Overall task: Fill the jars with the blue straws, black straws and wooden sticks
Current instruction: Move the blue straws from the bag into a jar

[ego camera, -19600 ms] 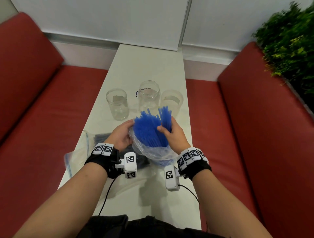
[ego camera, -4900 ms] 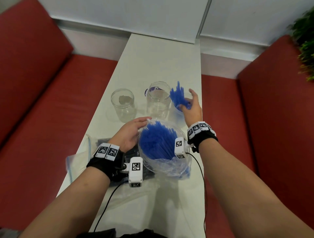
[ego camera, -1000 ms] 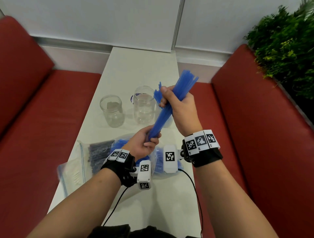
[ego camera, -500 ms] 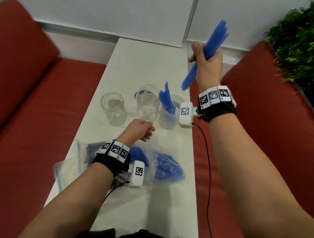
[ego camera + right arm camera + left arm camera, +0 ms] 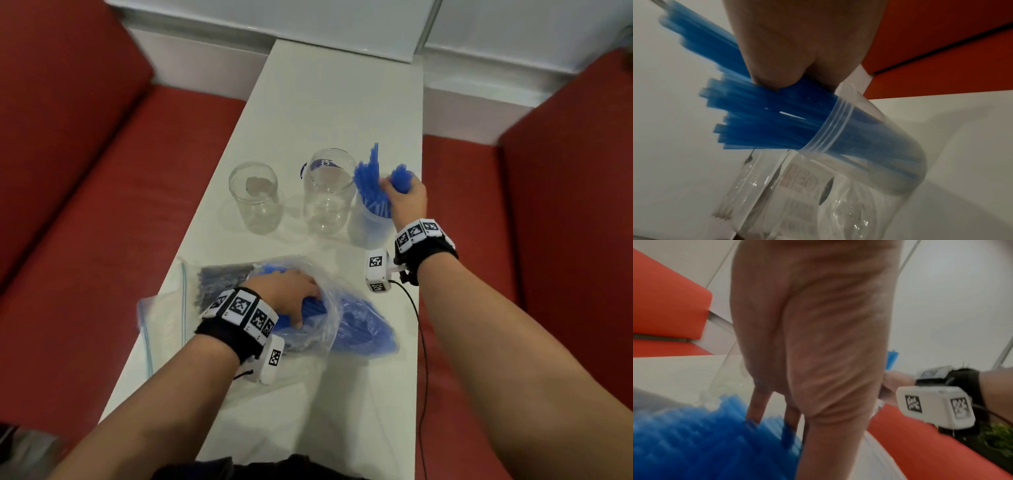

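Observation:
Three clear jars stand in a row on the white table (image 5: pixel 329 102): the left jar (image 5: pixel 253 198) and the middle jar (image 5: pixel 329 195) hold nothing, and the right jar (image 5: pixel 370 229) holds blue straws (image 5: pixel 368 185). My right hand (image 5: pixel 399 188) grips a bundle of blue straws (image 5: pixel 777 104) whose lower ends are inside the right jar (image 5: pixel 869 154). My left hand (image 5: pixel 305 308) is inside the clear bag (image 5: pixel 329 329) of blue straws (image 5: pixel 694 443), its fingers (image 5: pixel 754 402) dug in and curled round some.
A bag of black straws (image 5: pixel 219 277) lies left of the blue bag, and a zip bag (image 5: pixel 161 318) lies at the table's left edge. Red bench seats (image 5: pixel 102 205) run along both sides. A cable (image 5: pixel 423 342) trails from my right wrist.
My right hand came down from up high and brought its bundle of blue straws into the right jar. My left hand moved back from near the jars into the bag.

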A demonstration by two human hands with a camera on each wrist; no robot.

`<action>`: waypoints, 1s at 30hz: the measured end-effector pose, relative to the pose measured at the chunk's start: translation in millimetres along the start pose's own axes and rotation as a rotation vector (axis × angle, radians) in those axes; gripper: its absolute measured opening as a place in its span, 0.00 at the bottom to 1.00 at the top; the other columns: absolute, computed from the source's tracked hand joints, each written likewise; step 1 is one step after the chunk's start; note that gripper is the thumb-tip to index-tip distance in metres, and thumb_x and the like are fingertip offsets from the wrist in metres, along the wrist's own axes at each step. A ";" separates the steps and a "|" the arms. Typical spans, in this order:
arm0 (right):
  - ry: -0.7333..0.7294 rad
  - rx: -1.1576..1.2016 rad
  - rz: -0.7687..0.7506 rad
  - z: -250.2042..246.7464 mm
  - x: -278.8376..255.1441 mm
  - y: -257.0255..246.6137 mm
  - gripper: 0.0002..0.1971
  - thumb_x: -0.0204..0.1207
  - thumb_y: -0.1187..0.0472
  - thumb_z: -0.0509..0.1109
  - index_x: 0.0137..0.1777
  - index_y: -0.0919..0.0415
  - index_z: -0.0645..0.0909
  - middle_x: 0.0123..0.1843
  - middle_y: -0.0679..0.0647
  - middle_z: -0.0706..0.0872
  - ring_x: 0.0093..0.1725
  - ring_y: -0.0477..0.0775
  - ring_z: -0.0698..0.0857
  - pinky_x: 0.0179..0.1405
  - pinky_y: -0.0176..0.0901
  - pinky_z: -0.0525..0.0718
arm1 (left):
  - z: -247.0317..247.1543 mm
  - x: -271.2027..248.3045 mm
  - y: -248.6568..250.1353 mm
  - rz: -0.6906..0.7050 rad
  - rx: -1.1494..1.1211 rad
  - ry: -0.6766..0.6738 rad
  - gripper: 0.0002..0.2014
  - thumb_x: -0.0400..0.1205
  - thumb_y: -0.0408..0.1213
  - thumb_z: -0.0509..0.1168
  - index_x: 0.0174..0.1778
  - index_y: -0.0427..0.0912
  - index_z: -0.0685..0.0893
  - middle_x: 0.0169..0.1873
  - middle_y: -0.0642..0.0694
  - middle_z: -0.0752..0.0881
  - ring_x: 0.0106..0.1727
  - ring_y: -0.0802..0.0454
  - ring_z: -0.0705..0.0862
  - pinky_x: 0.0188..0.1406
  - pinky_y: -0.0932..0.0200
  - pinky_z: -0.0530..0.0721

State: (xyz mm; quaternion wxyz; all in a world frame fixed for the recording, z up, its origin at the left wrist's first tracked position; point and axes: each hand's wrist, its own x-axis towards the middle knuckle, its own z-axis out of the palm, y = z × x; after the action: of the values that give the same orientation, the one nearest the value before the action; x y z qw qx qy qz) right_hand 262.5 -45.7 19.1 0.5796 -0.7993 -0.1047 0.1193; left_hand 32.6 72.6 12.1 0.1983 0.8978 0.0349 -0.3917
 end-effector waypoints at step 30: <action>-0.362 0.148 -0.215 7.4 -137.0 -69.9 0.12 0.77 0.67 0.69 0.60 0.60 0.81 0.52 0.60 0.91 0.56 0.56 0.89 0.63 0.47 0.86 | -9.4 -46.9 11.7 -0.118 0.033 0.210 0.17 0.86 0.37 0.61 0.71 0.44 0.79 0.66 0.41 0.82 0.65 0.42 0.80 0.66 0.48 0.77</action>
State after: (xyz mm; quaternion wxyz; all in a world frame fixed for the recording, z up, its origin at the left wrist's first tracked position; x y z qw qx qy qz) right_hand 128.1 -59.5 92.9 0.6176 -0.7045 -0.2827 0.2058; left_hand 9.2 69.8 55.3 0.1551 0.9334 0.1019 -0.3070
